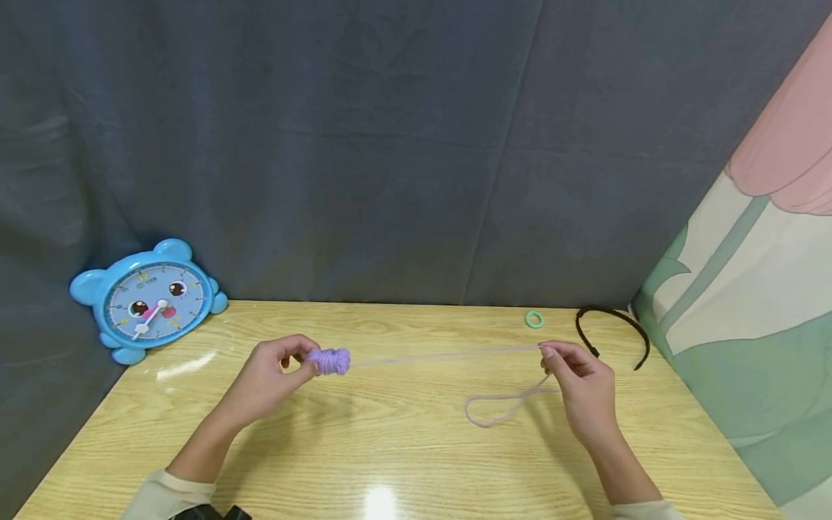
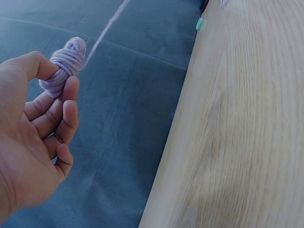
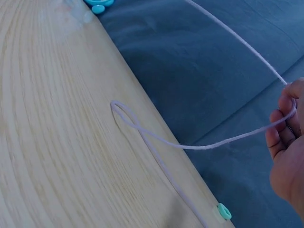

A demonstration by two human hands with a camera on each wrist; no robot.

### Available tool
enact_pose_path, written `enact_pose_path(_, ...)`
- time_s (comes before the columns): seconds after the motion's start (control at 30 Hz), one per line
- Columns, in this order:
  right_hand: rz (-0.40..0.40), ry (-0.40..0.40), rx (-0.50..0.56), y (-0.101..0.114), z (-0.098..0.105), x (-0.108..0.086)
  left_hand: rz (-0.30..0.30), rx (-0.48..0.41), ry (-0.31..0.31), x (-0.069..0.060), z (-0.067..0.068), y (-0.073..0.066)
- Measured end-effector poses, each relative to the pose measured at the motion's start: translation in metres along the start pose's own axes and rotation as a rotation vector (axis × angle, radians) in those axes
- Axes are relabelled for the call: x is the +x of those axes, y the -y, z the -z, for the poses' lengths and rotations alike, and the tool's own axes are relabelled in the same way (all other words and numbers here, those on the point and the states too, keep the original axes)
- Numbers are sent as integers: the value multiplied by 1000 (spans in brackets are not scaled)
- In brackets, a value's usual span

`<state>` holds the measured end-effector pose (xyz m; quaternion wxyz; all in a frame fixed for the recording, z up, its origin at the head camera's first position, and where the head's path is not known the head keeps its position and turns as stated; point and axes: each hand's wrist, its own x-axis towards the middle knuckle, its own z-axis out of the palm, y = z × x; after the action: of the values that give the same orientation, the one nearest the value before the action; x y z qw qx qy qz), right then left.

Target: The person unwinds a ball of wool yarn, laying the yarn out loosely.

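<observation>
A small wound bundle of lilac yarn [image 1: 330,360] is pinched at its left end between the thumb and fingers of my left hand [image 1: 269,379]. In the left wrist view the bundle [image 2: 65,66] tilts, its strand [image 2: 110,26] leading up and away from the left hand [image 2: 40,128]. My right hand [image 1: 581,390] pinches that strand [image 1: 448,354], which runs nearly straight between the hands above the table. From the right hand [image 3: 289,142] the loose yarn [image 3: 209,146] hangs in the right wrist view and forms a loop on the wooden table.
A blue bear-shaped clock [image 1: 156,303] leans at the table's back left. A mint green ring [image 1: 534,319] and a black headband [image 1: 614,312] lie at the back right. Behind the wooden table [image 1: 390,448] hangs a dark curtain [image 1: 364,159].
</observation>
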<state>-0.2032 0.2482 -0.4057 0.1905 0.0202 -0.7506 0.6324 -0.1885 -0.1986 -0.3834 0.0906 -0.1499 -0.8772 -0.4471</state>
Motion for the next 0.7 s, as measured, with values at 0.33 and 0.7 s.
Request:
enact_pose_path(0.33, 13, -93, 89, 1, 10, 7, 17, 3, 6, 0, -1, 0)
enact_pose_path(0.7, 14, -196, 147, 0, 21, 15, 10, -6, 9, 0, -1, 0)
